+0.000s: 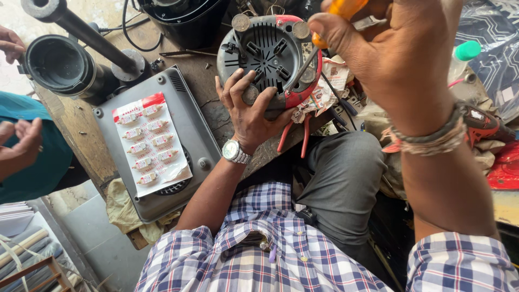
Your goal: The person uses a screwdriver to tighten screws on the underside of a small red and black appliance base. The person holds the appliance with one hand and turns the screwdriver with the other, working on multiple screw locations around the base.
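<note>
Your left hand [250, 111] is spread wide against the near edge of the round grey-and-red appliance base [270, 54], fingers splayed over its underside to steady it on the desk [216, 108]. Your right hand [389, 54] is closed around the orange handle of a screwdriver [313, 51], whose shaft slants down from your fist to the slotted grey plate of that base, just above your left fingertips. Just right of your left wrist, red-handled pliers [294, 138] hang over the desk edge. To the left of your left hand lies a flat grey appliance [186, 116] carrying a card of small packaged parts [148, 143]. Farther left, another person's hands [21, 138] show at the frame edge.
</note>
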